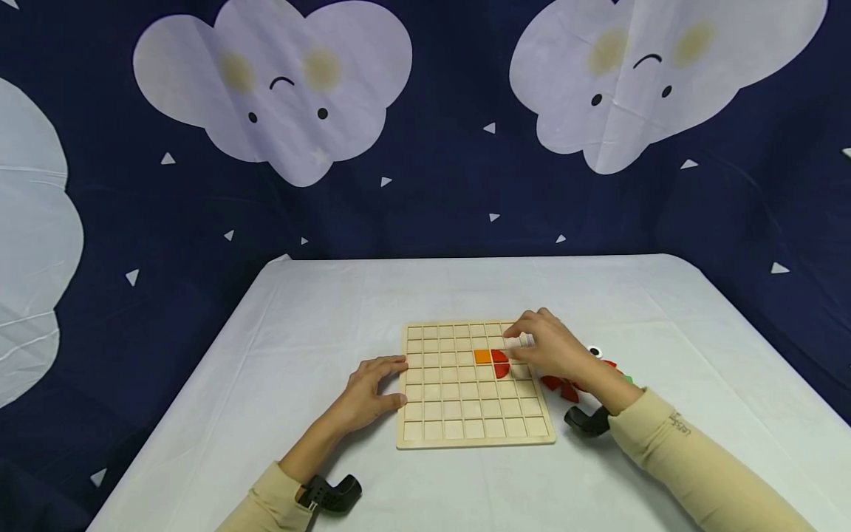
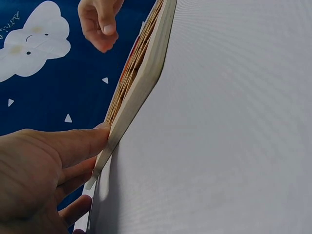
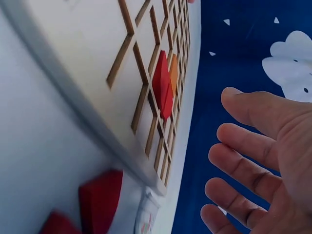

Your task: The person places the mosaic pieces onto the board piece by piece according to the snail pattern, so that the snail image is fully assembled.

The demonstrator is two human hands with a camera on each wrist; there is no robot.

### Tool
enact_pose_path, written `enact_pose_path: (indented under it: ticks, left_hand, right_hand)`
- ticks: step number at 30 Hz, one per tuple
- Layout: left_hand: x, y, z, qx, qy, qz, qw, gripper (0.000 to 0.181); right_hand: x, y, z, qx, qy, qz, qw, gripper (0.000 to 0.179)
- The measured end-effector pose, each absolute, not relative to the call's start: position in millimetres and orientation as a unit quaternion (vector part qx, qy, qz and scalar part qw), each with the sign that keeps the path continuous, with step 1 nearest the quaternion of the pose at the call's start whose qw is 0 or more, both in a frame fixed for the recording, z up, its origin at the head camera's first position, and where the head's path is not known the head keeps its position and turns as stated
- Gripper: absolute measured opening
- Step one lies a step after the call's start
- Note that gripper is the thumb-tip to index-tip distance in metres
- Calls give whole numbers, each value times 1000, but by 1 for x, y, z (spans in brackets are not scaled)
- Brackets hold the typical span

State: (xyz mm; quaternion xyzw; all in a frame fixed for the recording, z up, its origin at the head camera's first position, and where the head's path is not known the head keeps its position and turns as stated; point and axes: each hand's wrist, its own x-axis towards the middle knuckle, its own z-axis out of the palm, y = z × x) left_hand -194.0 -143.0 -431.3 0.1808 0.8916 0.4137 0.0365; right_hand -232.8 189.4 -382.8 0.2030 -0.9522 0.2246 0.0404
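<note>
I have the wooden grid board (image 1: pixel 452 430) lying flat on the white-covered table (image 1: pixel 465 488), and I read every place from it. At the board's left edge I see the left hand (image 1: pixel 366 395), thumb parted from the other fingers; in its wrist view the thumb tip touches the edge, and the fingers lie further along the same side. I would call that hand spread, bracing the board rather than clenched on it.

Over the board's right edge, toward its far corner, I have the right hand (image 1: pixel 548 346). Its wrist view shows me the thumb standing clear of the slightly bent, separated fingers, so I read it as spread too.

Just to the left of this hand's thumb, in the right part of the board, sit an upper red quarter-circle piece (image 1: pixel 499 356) and, directly nearer the person, a lower red quarter-circle piece (image 1: pixel 501 370), both with the rounded side toward the board's right edge. An orange square piece (image 1: pixel 482 357) adjoins the upper one on its left.

Off the board's right side, partly hidden from me by the right forearm, lie loose red pieces (image 1: pixel 569 392), a black-and-white eye piece (image 1: pixel 595 352) and a bit of green (image 1: pixel 628 378) whose shape I cannot tell.
</note>
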Motion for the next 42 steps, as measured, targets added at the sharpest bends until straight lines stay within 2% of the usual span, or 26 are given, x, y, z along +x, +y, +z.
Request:
enact_pose_path:
  ticks: [8,21,28,42]
  left_hand:
    - [-194,-143,-431,186,891,412,31,52]
    - [-194,-143,-431,181,894,408,32,51]
    - [-194,-143,-431,177,894,410,35,51]
    - [-193,-142,-430,172,894,413,38,51]
  right_hand:
    - [-222,211,-379,189,-956,218,58,27]
    - [-204,243,-384,150,-963,221,38,27]
    - [-198,258,-390,164,-961,221,41,26]
    - [-198,268,-402,193,-959,205,5,31]
